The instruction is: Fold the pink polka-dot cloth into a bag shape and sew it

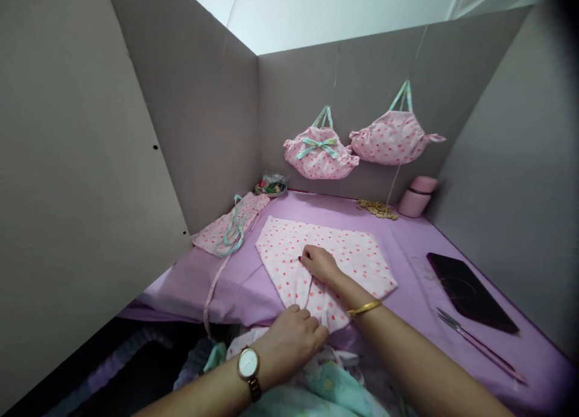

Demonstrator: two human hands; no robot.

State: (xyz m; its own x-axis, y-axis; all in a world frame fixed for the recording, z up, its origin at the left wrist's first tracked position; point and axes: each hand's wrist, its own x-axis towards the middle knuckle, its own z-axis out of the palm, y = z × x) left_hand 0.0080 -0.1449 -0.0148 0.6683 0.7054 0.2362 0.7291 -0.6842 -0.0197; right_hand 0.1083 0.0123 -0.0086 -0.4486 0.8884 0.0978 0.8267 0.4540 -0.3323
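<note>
A flat pink cloth piece with red dots lies before me, its near edge creased. My left hand, with a watch at the wrist, is closed on that near edge. Farther in, my right hand, a gold bangle on its arm, rests on the cloth with curled fingers pinched together. Whatever its fingertips hold is hidden or too small to make out. Creases run through the cloth between both hands. Below them, green printed cloth and more dotted fabric bunch at the table's edge.
A folded dotted piece with green ties lies left. Behind are a small basket, two hanging dotted pouches, a tan pile and a pink flask. To the right lie a black tablet-like slab and scissors. Grey partitions enclose the table.
</note>
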